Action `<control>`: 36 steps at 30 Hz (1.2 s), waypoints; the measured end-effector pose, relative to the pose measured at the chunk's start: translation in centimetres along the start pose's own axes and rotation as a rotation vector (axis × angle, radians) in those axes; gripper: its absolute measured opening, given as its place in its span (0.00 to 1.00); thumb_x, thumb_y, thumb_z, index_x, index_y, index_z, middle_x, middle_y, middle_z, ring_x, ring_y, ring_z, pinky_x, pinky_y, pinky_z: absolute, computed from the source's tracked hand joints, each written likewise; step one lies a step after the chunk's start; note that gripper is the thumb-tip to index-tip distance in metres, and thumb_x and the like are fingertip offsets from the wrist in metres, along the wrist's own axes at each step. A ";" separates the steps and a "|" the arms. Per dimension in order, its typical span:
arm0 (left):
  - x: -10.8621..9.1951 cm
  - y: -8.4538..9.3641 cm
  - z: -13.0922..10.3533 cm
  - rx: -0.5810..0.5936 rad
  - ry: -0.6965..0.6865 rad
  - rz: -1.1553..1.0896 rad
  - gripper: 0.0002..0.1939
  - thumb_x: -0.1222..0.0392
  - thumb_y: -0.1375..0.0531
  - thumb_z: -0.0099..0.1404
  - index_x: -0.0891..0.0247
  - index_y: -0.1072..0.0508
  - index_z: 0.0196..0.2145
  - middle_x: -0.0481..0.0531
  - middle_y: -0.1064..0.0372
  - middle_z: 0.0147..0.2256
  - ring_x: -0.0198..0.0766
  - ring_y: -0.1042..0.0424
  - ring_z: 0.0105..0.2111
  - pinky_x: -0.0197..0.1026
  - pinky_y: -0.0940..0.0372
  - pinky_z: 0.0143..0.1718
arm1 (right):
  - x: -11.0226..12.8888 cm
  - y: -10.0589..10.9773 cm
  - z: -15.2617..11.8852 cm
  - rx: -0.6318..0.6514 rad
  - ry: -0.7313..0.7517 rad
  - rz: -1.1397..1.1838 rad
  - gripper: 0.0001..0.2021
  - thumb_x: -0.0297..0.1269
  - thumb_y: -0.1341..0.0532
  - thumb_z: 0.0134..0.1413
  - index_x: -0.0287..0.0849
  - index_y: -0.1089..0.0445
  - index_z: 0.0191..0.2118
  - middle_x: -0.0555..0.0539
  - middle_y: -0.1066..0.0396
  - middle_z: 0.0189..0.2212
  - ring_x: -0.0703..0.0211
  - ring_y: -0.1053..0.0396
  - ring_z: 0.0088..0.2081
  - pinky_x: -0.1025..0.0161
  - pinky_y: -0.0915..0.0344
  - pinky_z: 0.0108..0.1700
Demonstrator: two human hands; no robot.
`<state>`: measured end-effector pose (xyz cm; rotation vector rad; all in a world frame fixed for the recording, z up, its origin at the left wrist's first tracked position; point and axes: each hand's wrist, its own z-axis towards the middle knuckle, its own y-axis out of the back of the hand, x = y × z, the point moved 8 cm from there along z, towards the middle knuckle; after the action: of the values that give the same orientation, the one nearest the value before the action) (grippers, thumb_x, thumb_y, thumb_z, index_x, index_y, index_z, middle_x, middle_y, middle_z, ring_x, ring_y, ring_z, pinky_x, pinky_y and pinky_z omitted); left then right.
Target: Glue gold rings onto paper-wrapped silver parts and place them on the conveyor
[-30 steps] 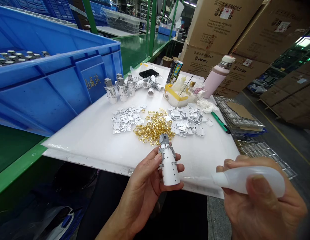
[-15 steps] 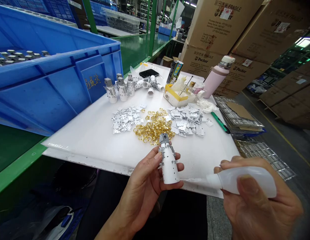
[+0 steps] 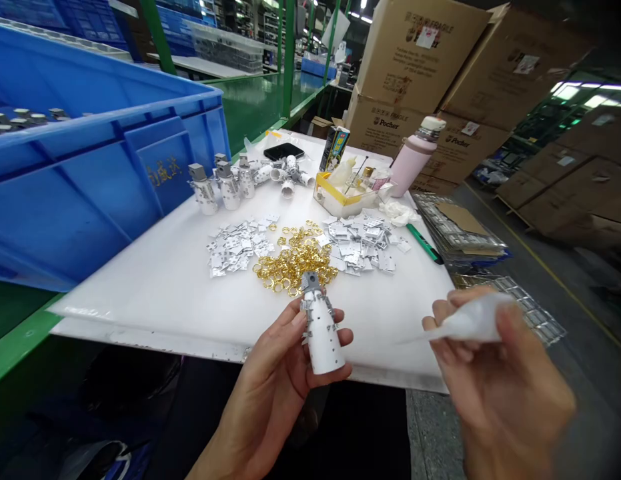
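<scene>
My left hand (image 3: 285,373) is closed around a white cone-shaped part (image 3: 324,337) with a grey block on its narrow top and small grey fittings on its sides. It stands nearly upright over the table's front edge. To the right, my right hand (image 3: 500,373) grips a translucent squeeze bottle (image 3: 473,320) with a thin nozzle pointing left, apart from the cone part; hand and bottle are blurred. Just beyond the cone part lies a heap of gold rings (image 3: 297,260). Flat grey-white plates lie in a left pile (image 3: 235,247) and a right pile (image 3: 357,240).
A blue crate (image 3: 105,153) borders the table's left side. Several cone parts (image 3: 229,190) stand at the back left, near a phone (image 3: 283,152). A small yellow-edged box (image 3: 335,203), a pink bottle (image 3: 415,160) and a green pen-like tool (image 3: 424,243) are on the right. Cartons (image 3: 390,127) rise behind.
My right hand has lifted the squeeze bottle up, and its nozzle has moved away from the cone part's lower edge. The left hand still holds the cone part. The view has shifted slightly right.
</scene>
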<state>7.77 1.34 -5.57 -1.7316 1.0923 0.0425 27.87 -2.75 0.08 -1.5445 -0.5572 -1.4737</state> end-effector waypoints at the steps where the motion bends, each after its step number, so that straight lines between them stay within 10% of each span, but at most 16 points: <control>1: -0.1 0.1 -0.1 -0.021 -0.002 0.009 0.13 0.64 0.45 0.68 0.65 0.29 0.49 0.60 0.24 0.43 0.46 0.23 0.39 0.43 0.24 0.32 | -0.5 0.7 1.0 0.021 -0.071 0.046 0.13 0.48 0.37 0.53 0.42 0.26 0.32 0.52 0.41 0.20 0.67 0.42 0.20 0.68 0.41 0.21; 6: -0.7 -0.2 -0.4 -0.105 0.006 0.045 0.19 0.70 0.47 0.67 0.65 0.36 0.55 0.65 0.25 0.48 0.50 0.22 0.42 0.45 0.24 0.34 | -1.5 6.1 7.1 0.029 0.024 -0.424 0.15 0.49 0.36 0.50 0.44 0.29 0.38 0.45 0.27 0.35 0.54 0.29 0.39 0.55 0.32 0.42; 12: -0.6 -1.1 -0.4 -0.119 0.040 0.065 0.27 0.75 0.46 0.63 0.64 0.42 0.59 0.64 0.27 0.51 0.51 0.24 0.45 0.46 0.23 0.36 | -2.7 9.3 11.5 -0.045 0.225 -0.851 0.15 0.45 0.32 0.45 0.40 0.30 0.35 0.49 0.30 0.27 0.58 0.35 0.29 0.59 0.37 0.35; 20: -0.6 -1.0 0.0 -0.163 0.021 0.087 0.24 0.73 0.44 0.64 0.65 0.40 0.57 0.63 0.26 0.50 0.53 0.25 0.46 0.45 0.23 0.37 | 0.9 6.7 6.1 -0.181 0.630 -1.135 0.11 0.41 0.43 0.61 0.38 0.35 0.43 0.45 0.33 0.34 0.58 0.38 0.32 0.59 0.40 0.37; 28: -0.6 -1.3 -0.6 -0.136 0.040 0.144 0.26 0.74 0.43 0.63 0.65 0.40 0.58 0.65 0.28 0.52 0.55 0.27 0.49 0.51 0.25 0.42 | -2.3 -3.7 7.4 0.604 0.757 -1.399 0.15 0.19 0.49 0.58 0.41 0.29 0.42 0.42 0.31 0.40 0.53 0.34 0.44 0.59 0.36 0.42; 36: -0.8 -0.4 -0.8 -0.077 0.038 0.136 0.26 0.71 0.42 0.64 0.65 0.42 0.58 0.67 0.28 0.52 0.55 0.27 0.50 0.49 0.25 0.41 | -3.4 -3.9 10.3 0.891 0.689 -1.507 0.13 0.17 0.47 0.54 0.40 0.31 0.28 0.45 0.33 0.30 0.58 0.35 0.30 0.61 0.38 0.33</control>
<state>7.21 1.22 -4.55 -1.7301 1.2495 0.1385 29.57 8.63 -0.79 0.3570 -1.7803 -2.0901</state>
